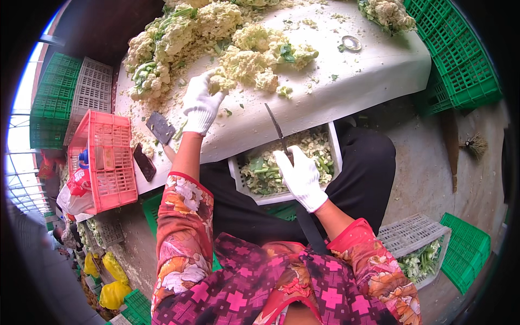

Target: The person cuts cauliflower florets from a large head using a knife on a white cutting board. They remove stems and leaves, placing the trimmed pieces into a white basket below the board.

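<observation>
My left hand (202, 103), in a white knitted glove, has its fingers around a small cauliflower floret (221, 80) above the white-covered table (243, 126). Cut cauliflower pieces (248, 61) lie just beyond it. In my right hand (300, 174), also gloved in white, is the handle of a narrow knife (275, 122) whose blade points away from me, towards the table edge. Beneath that hand, between my knees, a white plastic crate (336, 146) holds trimmings (260, 170) of leaves, stems and pale crumbs. Larger cauliflower heads (178, 40) are heaped at the table's far left.
A cleaver (161, 128) and a dark phone (144, 162) lie on the table's left side, beside a pink crate (113, 158). A small round metal lid (351, 43) sits at the right. Green crates (455, 48) stand past the right end; a crate of leaves (418, 239) is on the floor.
</observation>
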Demonstrator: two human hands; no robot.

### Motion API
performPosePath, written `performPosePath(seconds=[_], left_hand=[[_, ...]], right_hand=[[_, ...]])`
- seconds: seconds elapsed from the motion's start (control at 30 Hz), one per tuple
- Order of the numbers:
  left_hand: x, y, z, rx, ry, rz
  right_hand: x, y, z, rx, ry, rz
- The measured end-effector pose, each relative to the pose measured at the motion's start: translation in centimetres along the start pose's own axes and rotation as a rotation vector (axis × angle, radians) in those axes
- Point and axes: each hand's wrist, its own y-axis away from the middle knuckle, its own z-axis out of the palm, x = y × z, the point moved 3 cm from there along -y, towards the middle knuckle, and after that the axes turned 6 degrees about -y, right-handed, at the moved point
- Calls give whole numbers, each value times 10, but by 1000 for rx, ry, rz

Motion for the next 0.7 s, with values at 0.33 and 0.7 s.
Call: performPosePath(seconds=[0.33, 0.7], left_hand=[[76, 115, -38, -322, 1307, -628], [82, 153, -55, -189, 698, -450]], right_hand=[[-37, 9, -10, 17, -180, -97], [-63, 52, -40, 13, 447, -880]])
